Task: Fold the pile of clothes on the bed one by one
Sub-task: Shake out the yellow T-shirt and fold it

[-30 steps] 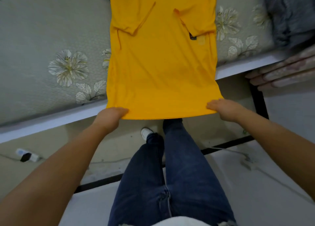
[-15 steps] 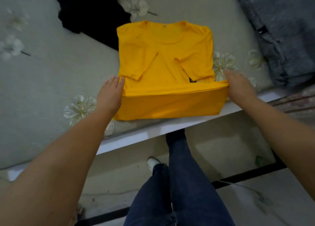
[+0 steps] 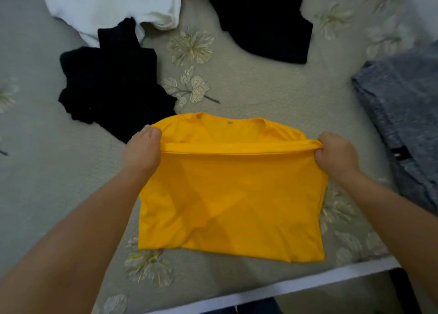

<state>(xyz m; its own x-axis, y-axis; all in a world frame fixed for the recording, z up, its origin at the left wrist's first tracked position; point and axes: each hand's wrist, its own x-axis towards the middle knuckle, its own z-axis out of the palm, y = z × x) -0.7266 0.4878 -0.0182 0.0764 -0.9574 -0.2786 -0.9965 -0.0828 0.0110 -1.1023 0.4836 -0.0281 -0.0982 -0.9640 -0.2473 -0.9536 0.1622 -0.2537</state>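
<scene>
Gripping the hem of the yellow T-shirt with my left hand and right hand, I hold it doubled toward its collar; it lies just right of the black garment.

The yellow T-shirt lies half-folded near the bed's near edge, hem doubled toward the collar.

White garment cut off above.
</scene>
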